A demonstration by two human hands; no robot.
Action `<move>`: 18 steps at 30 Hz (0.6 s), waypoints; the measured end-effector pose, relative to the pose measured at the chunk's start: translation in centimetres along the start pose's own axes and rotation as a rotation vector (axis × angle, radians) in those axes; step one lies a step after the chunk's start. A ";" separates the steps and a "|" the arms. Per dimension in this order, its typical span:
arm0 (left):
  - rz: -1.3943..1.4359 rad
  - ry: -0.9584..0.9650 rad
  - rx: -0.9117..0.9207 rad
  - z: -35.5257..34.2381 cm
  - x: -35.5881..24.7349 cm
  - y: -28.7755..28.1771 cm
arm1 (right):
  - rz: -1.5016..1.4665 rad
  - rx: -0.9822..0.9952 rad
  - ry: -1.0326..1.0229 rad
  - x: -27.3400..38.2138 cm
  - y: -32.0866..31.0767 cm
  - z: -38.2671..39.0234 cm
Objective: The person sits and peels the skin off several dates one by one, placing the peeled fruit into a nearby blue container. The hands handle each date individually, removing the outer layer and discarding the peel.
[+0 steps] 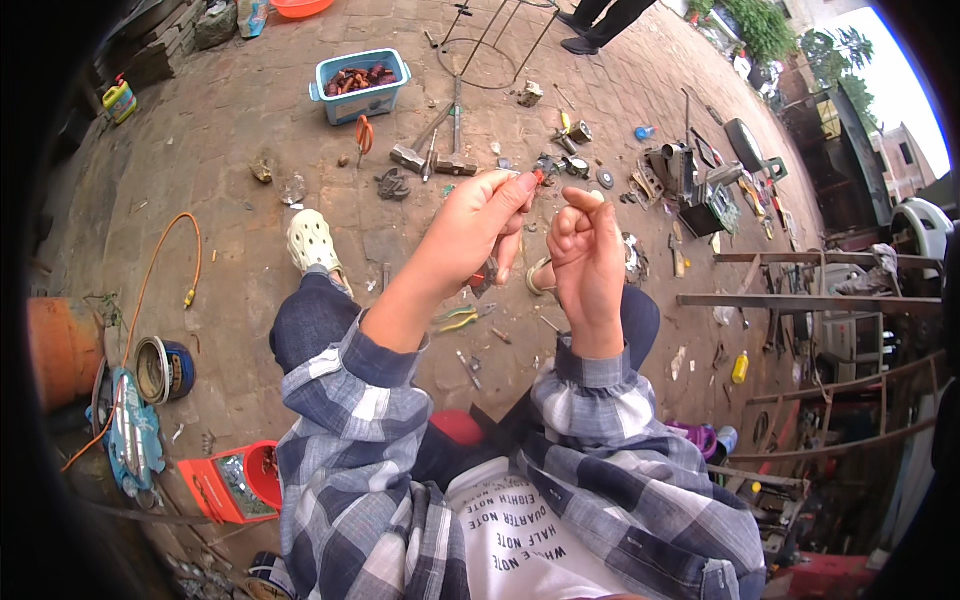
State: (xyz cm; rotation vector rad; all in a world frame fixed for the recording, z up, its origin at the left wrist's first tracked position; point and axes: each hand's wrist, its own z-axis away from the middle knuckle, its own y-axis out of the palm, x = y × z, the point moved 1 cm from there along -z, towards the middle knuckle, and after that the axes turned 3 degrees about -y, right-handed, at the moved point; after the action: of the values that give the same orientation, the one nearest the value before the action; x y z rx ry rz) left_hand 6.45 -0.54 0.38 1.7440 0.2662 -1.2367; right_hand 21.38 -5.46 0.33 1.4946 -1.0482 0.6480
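Observation:
My left hand (475, 228) is closed, with a small red piece (540, 176) showing at the tips of the thumb and forefinger. Below the same hand a dark piece with red on it (484, 276) sticks out; whether the two are one thing I cannot tell. Just to the right, my right hand (586, 250) is raised with its fingers curled in and the thumb against the forefinger; anything in that pinch is too small to make out. Pliers with yellow-green handles (460, 318) lie on the ground between my knees. Beyond my hands are small metal parts (572, 165).
Hammers (455, 163), orange-handled scissors (364, 135) and a blue tub (360, 88) of reddish-brown pieces lie ahead. Scrap parts and a metal frame (810, 302) fill the right. A tin can (163, 370) and red box (232, 485) stand left. A person's legs (595, 25) show far off.

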 end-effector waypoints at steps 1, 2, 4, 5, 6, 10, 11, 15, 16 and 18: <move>-0.017 0.005 -0.014 0.1 0.0 0.0 | -0.076 -0.022 0.028 0.1 0.1 -0.1; -0.029 0.009 -0.016 0.1 0.0 -0.1 | -0.153 0.038 0.046 0.0 -0.5 -0.1; -0.050 0.014 -0.012 0.0 0.3 -0.1 | -0.141 0.002 0.060 0.5 0.1 0.0; -0.054 0.015 -0.013 -0.1 0.3 -0.1 | -0.134 -0.017 0.067 0.8 0.4 0.1; -0.060 0.016 -0.019 0.0 0.3 -0.1 | -0.129 -0.004 0.068 0.8 0.5 0.1; -0.059 0.011 -0.029 0.1 0.3 -0.1 | -0.071 0.028 0.033 1.0 0.5 0.3; -0.062 0.007 -0.033 0.0 0.3 -0.1 | -0.047 0.032 0.015 1.0 0.4 0.3; -0.069 -0.002 -0.062 -0.1 0.5 -0.1 | -0.105 0.014 -0.093 1.1 1.0 0.3; -0.068 -0.005 -0.068 -0.2 0.7 -0.1 | -0.122 0.011 -0.115 1.1 1.2 0.2; -0.136 0.018 -0.095 -0.2 1.1 -0.2 | -0.147 0.017 -0.148 1.0 1.5 0.1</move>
State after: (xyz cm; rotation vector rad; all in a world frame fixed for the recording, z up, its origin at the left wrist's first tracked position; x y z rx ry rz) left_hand 6.95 -0.62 -0.67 1.6784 0.4533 -1.2841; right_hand 20.47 -5.76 1.92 1.6372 -1.0351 0.4490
